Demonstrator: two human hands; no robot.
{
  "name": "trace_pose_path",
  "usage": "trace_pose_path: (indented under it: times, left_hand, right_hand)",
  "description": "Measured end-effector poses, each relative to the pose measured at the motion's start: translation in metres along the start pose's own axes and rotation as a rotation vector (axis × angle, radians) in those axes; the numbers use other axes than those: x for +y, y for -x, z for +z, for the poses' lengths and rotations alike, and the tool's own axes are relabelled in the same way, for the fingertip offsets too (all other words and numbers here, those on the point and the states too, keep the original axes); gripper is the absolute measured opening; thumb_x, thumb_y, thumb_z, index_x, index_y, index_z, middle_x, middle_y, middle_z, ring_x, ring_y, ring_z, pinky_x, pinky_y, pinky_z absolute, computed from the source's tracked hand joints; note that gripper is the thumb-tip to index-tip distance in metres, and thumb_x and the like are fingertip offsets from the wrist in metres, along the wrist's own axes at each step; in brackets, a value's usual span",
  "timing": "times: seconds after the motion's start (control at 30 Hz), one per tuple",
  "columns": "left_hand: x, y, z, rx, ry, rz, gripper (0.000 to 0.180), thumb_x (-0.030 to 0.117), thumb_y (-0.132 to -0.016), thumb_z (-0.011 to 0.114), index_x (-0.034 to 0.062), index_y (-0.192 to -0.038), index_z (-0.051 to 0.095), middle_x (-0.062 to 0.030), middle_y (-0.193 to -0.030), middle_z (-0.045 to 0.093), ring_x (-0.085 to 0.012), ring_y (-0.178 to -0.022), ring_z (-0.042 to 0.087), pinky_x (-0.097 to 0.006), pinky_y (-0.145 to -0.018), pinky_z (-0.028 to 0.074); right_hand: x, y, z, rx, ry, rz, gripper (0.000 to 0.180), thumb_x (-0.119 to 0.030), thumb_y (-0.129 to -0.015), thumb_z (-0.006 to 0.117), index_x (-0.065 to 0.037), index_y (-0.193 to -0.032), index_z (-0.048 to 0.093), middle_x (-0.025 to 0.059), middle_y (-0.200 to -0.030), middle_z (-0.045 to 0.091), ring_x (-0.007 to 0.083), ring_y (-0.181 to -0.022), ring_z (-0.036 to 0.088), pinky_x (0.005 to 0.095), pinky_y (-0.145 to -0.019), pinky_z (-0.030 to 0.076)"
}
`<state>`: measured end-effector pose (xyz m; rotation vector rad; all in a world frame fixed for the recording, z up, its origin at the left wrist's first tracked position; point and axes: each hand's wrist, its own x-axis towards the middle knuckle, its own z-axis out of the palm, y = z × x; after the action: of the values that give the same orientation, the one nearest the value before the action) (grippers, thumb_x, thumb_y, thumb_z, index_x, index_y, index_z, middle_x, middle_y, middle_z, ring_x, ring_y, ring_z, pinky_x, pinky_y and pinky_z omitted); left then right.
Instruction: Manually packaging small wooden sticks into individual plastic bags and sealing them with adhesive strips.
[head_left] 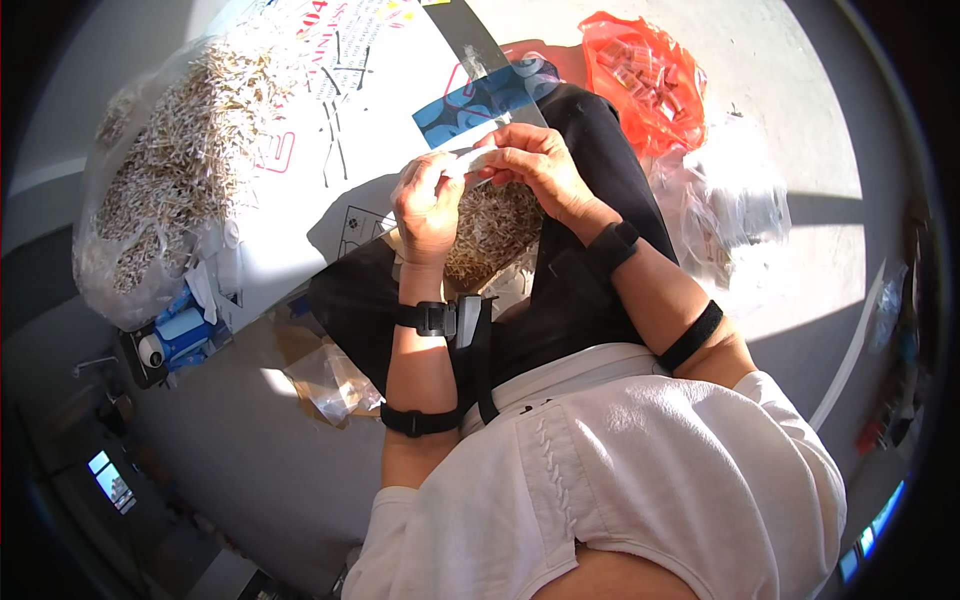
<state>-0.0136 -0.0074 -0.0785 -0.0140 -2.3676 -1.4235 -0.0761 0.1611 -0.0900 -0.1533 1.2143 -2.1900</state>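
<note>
Between my two hands, above my lap, is a small whitish piece [470, 161], too bright and too covered by fingers for its kind to be plain. My left hand [428, 207] pinches its left end, fingers closed. Thumb and fingers of my right hand [545, 168] close on its right end. Directly beneath them, between my knees, a container holds a heap of short, thin white-and-tan pieces [492, 228]. A clear plastic bag [95, 240] full of similar-looking pieces [195, 150] lies on the table to the left.
The white tabletop [375, 110] carries red print and thin dark strips. A blue see-through sheet [470, 108] lies near its right edge. An orange-red bag [612, 40] of reddish pieces and clear plastic bags [725, 195] stand right. A blue-and-white object [180, 335] sits by the table's left corner.
</note>
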Motion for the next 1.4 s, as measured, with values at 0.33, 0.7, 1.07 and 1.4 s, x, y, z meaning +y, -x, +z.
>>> trace_pose_path:
  times: [0.33, 0.7, 1.07, 1.4]
  left_hand:
    - [0.023, -0.013, 0.002, 0.022, -0.171, 0.146, 0.021, 0.000, -0.073, 0.068, 0.0041, -0.093, 0.064, -0.0088, -0.083, 0.062, -0.0287, -0.084, 0.060, -0.037, -0.073, 0.049]
    - [0.027, -0.020, 0.009, -0.071, -0.226, 0.290, 0.019, -0.004, -0.075, 0.068, 0.0025, -0.092, 0.063, -0.0111, -0.087, 0.062, -0.0284, -0.084, 0.060, -0.036, -0.075, 0.050]
    - [0.021, -0.029, 0.023, -0.048, -0.257, 0.356, 0.014, -0.002, -0.077, 0.067, 0.0047, -0.088, 0.063, -0.0096, -0.084, 0.063, -0.0268, -0.081, 0.061, -0.035, -0.073, 0.050]
    - [0.030, -0.023, 0.015, -0.040, -0.106, 0.088, 0.032, 0.001, -0.073, 0.067, 0.0003, -0.105, 0.060, -0.0148, -0.099, 0.062, -0.0319, -0.094, 0.060, -0.039, -0.084, 0.049]
  right_hand:
    - [-0.001, 0.000, 0.000, 0.002, 0.001, -0.028, 0.025, 0.004, -0.079, 0.064, 0.003, -0.104, 0.062, 0.0088, -0.095, 0.067, 0.0158, -0.084, 0.066, 0.0257, -0.076, 0.052]
    - [0.006, -0.003, -0.004, -0.036, -0.087, -0.034, 0.036, 0.014, -0.070, 0.059, 0.005, -0.105, 0.061, 0.0106, -0.098, 0.066, 0.0178, -0.088, 0.065, 0.0277, -0.079, 0.052]
    - [0.006, -0.004, -0.006, -0.043, -0.072, -0.014, 0.039, 0.014, -0.070, 0.058, 0.007, -0.108, 0.059, 0.0113, -0.102, 0.064, 0.0190, -0.093, 0.064, 0.0287, -0.081, 0.052]
    - [0.001, -0.004, -0.001, 0.035, -0.046, -0.046, 0.022, 0.000, -0.080, 0.065, 0.005, -0.101, 0.062, 0.0080, -0.089, 0.066, 0.0143, -0.081, 0.065, 0.0263, -0.074, 0.053]
